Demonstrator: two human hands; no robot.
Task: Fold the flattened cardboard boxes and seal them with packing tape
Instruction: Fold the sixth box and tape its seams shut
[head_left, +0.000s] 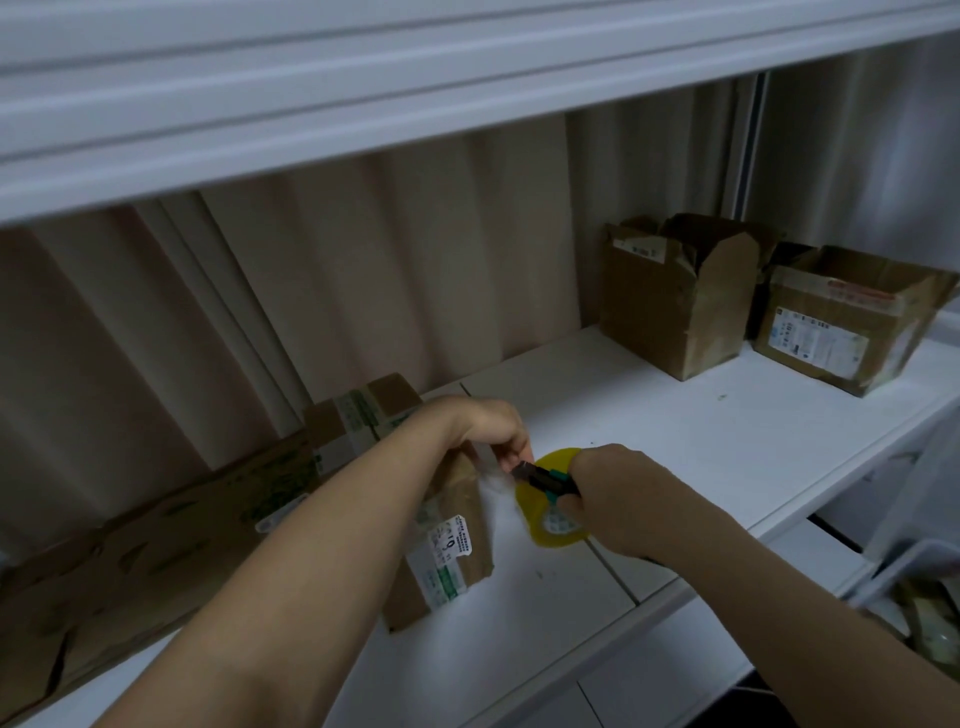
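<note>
Four cardboard boxes are counted on the white shelf (727, 441). Two open boxes stand at the far right, just beside each other: the taller open box (675, 296) has its flaps raised, and the lower open box (852, 322) carries a white printed label on its near face. The interior of both is in shadow; contents cannot be made out. The labelled box (441, 525) stands at the centre-left of the shelf, with green-and-white tape across its top and a label on its right face; the left forearm crosses in front of it. The long flat box (156, 535) lies to its left, cut off by the frame edge.

One roll of packing tape (550, 519), yellowish, is held just above the shelf to the right of the labelled box. The right hand (618, 499) grips the roll together with one dark cutter (545, 480) with a teal part. The left hand (498, 431) pinches something at the cutter's tip; a blurred pale strip there is hard to make out. A container at the lower right edge is cut off and unclear.
</note>
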